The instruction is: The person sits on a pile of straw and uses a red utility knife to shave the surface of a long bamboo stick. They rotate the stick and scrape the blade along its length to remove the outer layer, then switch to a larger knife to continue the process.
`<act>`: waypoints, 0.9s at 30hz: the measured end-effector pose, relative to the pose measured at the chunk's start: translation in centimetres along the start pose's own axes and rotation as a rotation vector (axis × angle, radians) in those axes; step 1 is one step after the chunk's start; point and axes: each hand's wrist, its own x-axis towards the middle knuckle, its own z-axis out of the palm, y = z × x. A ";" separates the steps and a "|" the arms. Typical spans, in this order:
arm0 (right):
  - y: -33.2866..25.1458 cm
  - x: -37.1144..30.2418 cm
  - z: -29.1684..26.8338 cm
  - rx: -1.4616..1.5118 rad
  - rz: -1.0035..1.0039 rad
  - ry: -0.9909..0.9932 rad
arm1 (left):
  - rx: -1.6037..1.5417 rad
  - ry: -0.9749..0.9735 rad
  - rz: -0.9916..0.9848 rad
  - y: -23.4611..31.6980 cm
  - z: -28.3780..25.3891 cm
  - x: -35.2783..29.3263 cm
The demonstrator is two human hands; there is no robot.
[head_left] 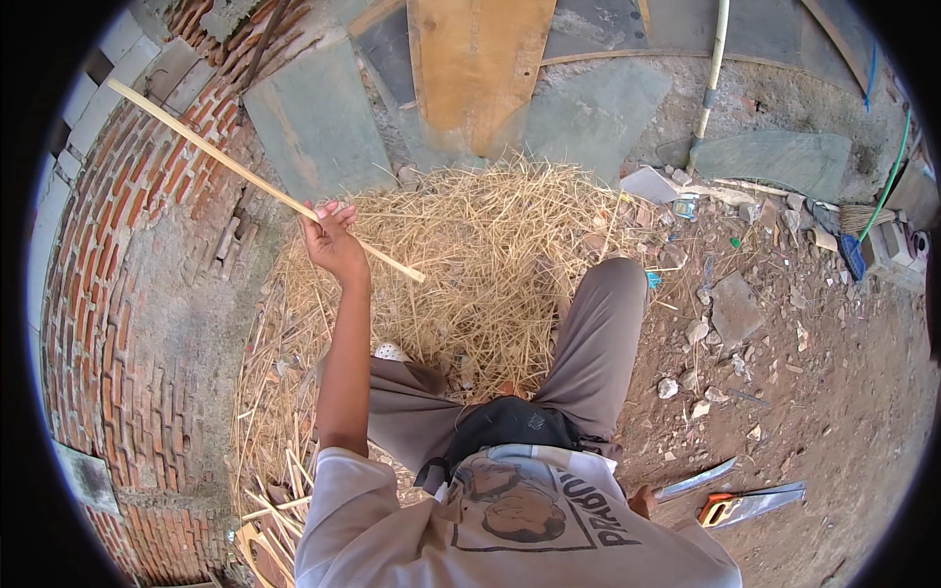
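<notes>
Left hand (335, 240): one, fingers and thumb closed about a long, pale wooden strip (235, 165), nearer its lower end. Strip: slanted, raised, its far end before the brick wall (127, 279), its lower end over the left part of the straw heap (470, 225). Right hand: grip cannot be told; a brown shape (642, 502), half hidden by the shirt, meets a long knife blade (694, 479), and whether it is hand or handle is unclear. Handsaw (757, 506), orange handle: one, lying just beside the blade on the dirt ground (843, 421). Flat grey slab (737, 309): one, amid rubble right of the heap. Further pale strips (284, 510): several, loose, at the ground's left edge by the wall. Orange-brown board (480, 69): one, beyond the heap's far edge.
</notes>
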 end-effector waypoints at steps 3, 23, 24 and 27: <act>-1.3 -1.4 -0.9 0.210 0.089 -0.031 | -0.001 0.002 -0.088 -1.2 -0.7 0.0; -25.1 -30.7 -13.2 0.612 -1.097 -0.684 | -0.351 0.186 -0.112 -5.6 -0.6 0.7; -26.5 -33.5 -13.1 0.590 -1.127 -0.775 | -0.330 0.203 -0.114 -7.1 -1.1 -0.1; -28.9 -39.4 -9.7 0.442 -1.248 -1.032 | -0.257 0.205 -0.137 -11.4 -2.7 -2.7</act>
